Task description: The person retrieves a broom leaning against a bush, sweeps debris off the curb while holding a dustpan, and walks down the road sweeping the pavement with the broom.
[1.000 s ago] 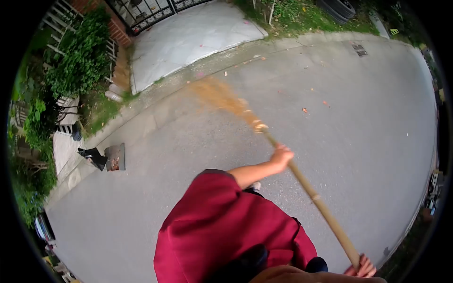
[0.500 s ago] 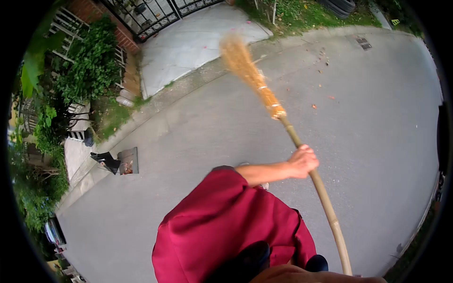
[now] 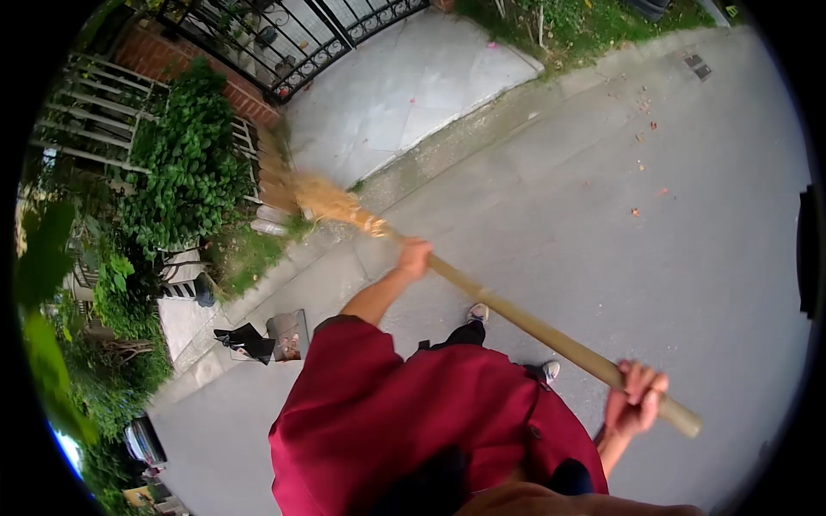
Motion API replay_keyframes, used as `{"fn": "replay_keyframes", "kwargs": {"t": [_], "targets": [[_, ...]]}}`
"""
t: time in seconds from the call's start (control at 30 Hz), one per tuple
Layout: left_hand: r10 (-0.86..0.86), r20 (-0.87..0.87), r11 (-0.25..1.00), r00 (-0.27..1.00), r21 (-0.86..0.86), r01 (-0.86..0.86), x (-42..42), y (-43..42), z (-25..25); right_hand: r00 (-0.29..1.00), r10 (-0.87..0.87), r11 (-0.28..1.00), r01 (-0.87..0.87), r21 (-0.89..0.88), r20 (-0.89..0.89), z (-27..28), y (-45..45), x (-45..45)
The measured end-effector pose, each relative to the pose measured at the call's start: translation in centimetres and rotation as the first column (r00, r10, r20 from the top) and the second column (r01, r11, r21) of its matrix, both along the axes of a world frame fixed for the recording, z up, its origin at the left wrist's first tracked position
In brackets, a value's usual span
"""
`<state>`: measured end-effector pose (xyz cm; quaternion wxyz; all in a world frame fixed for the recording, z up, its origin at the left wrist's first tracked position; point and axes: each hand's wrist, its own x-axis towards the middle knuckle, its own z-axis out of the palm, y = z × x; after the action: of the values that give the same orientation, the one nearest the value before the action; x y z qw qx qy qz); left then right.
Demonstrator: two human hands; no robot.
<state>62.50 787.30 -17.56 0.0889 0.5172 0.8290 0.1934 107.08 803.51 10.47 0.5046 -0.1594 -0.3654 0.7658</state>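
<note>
A straw broom (image 3: 533,322) with a long bamboo handle slants across the view, its bristles (image 3: 323,196) up and to the left over the kerb edge, blurred. My left hand (image 3: 415,258) is closed around the handle just behind the bound bristle head. Near the other end, lower right, my right hand (image 3: 637,396) also wraps the handle, with a short stub sticking out past it. Left of my body stands a dustpan (image 3: 288,335) with leaves in it, a black bag-like thing (image 3: 245,341) beside it.
Grey road (image 3: 516,224) lies ahead, with scattered leaves (image 3: 635,211) on the right. A kerb runs along a pale driveway (image 3: 413,95) before a black metal gate (image 3: 344,34). Bushes (image 3: 185,163) and a white fence (image 3: 95,112) line the left. A drain grate (image 3: 697,66) is far right.
The bristles have swung left and down towards the kerb, with my left hand moving left too. My right hand has come into view on the handle's lower end.
</note>
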Motion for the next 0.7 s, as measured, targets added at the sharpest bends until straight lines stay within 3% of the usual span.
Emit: {"fn": "replay_keyframes", "kwargs": {"t": [0.07, 0.1, 0.2, 0.23, 0.27, 0.3, 0.33, 0.37, 0.4, 0.47, 0.57, 0.6, 0.63, 0.67, 0.7], "targets": [[-0.090, 0.099, 0.991, 0.991, 0.107, 0.079, 1.7, 5.7, -1.4, 0.981, -0.190, 0.980, 0.192, -0.047, 0.042, 1.9, -0.3, 1.7], [-0.152, 0.108, 0.987, 0.982, 0.069, 0.145, 2.7, 9.1, -1.4, 0.971, -0.238, 0.971, 0.239, -0.004, 0.019, 2.9, -0.4, 2.6], [-0.310, 0.068, 0.900, 0.948, 0.341, 0.270, 3.9, 19.7, 5.2, 0.963, -0.252, 0.960, 0.262, 0.098, -0.099, 7.0, 0.1, 3.6], [-0.345, 0.058, 0.860, 0.937, 0.419, 0.290, 3.2, 22.3, 7.6, 0.868, -0.227, 0.970, 0.244, -0.019, -0.442, 7.4, 0.5, 4.4], [-0.372, 0.044, 0.840, 0.927, 0.442, 0.315, 2.8, 24.4, 9.9, 0.652, -0.220, 0.974, 0.193, -0.123, -0.725, 7.9, 0.8, 5.5], [-0.404, 0.031, 0.813, 0.914, 0.469, 0.344, 2.3, 26.2, 11.8, 0.350, -0.225, 0.974, 0.113, -0.197, -0.910, 8.6, 1.1, 6.3], [-0.428, 0.016, 0.801, 0.904, 0.470, 0.371, 1.9, 27.0, 13.5, -0.001, -0.232, 0.973, 0.012, -0.232, -0.973, 9.1, 1.8, 6.1], [-0.450, -0.002, 0.788, 0.893, 0.471, 0.398, 2.3, 27.4, 14.9, 0.517, -0.231, 0.896, 0.444, 0.028, -0.824, 9.6, 3.1, 5.0], [-0.466, -0.023, 0.777, 0.884, 0.468, 0.422, 2.2, 27.6, 15.7, 0.803, -0.422, 0.665, 0.590, 0.458, -0.422, 9.8, 5.0, 3.6], [-0.442, 0.044, 0.829, 0.896, 0.402, 0.389, -0.5, 26.5, 15.2, 0.791, -0.450, 0.660, 0.608, 0.441, -0.415, 6.7, 7.9, 2.8], [-0.294, -0.036, 0.879, 0.955, 0.382, 0.285, -11.2, 23.5, 12.0, 0.847, -0.416, 0.882, 0.464, 0.080, -0.331, 1.7, 11.5, -7.2], [-0.193, -0.058, 0.896, 0.980, 0.397, 0.200, -15.5, 22.2, 9.9, 0.883, -0.197, 0.970, 0.238, 0.044, -0.426, -0.7, 13.4, -11.5], [-0.051, -0.115, 0.886, 0.992, 0.453, 0.098, -20.1, 20.9, 6.1, 0.898, -0.373, 0.928, 0.367, -0.070, -0.232, -2.6, 14.3, -17.4], [0.186, 0.350, 0.894, 0.918, 0.329, -0.306, -24.7, 19.6, 4.3, 0.959, -0.251, 0.968, 0.246, -0.051, -0.132, -4.0, 15.1, -23.8], [0.317, 0.325, 0.902, 0.891, 0.188, -0.390, -30.2, 18.3, 2.4, 0.982, -0.173, 0.984, 0.169, -0.060, -0.073, -4.7, 15.2, -29.8]]}}
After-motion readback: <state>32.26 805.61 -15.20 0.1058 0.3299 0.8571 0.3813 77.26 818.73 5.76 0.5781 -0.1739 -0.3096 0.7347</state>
